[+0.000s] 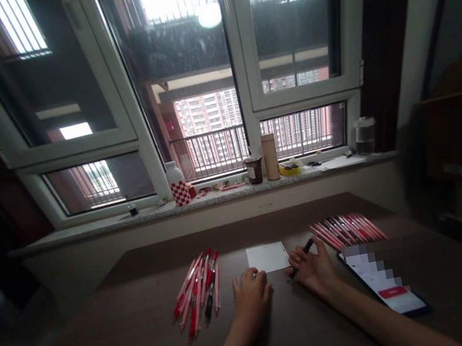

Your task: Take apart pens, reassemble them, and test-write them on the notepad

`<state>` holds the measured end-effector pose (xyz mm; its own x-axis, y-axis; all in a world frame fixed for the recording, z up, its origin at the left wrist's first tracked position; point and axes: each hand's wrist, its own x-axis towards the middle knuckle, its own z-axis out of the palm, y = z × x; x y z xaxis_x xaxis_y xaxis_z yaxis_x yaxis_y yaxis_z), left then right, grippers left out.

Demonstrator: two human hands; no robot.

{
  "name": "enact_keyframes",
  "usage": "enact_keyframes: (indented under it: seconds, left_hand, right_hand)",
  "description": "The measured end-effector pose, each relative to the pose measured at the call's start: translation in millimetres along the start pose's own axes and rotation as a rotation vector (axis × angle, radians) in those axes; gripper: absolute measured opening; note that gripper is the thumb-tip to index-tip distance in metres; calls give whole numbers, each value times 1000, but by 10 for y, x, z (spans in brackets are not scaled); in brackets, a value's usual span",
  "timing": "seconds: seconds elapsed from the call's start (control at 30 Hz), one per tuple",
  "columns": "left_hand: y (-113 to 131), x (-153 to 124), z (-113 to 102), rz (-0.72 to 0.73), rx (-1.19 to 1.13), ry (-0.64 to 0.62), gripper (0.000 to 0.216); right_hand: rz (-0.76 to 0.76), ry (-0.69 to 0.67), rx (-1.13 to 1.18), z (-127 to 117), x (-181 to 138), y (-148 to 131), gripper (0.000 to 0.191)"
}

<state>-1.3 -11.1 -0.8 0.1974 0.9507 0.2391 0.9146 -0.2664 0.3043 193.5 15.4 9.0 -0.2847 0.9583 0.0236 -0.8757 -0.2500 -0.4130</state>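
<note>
My right hand, palm turned partly up, holds a black pen slanting across its fingers, beside the right edge of a small white sheet of paper. The sheet has a row of punched holes along its right side. My left hand rests by the paper's lower left corner, fingers loosely bent and a little apart, with nothing seen in it. Left of it lies a loose pile of pens, pink, red and black. Beyond my right hand, more pens lie side by side in a slanted row.
A lit tablet or phone, partly pixelated, lies right of my right forearm on the brown table. On the windowsill stand a red-checked bottle, a brown cup, a tan flask and a clear jug.
</note>
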Motion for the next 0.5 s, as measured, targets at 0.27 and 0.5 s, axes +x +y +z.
enact_keyframes:
  seconds: [0.27, 0.5]
  left_hand:
    - [24, -6, -41, -5, 3, -28, 32]
    - [14, -7, -19, 5, 0, 3, 31]
  right_hand:
    - [-9, -26, -2, -10, 10, -2, 53]
    - [2, -28, -35, 36, -17, 0, 51]
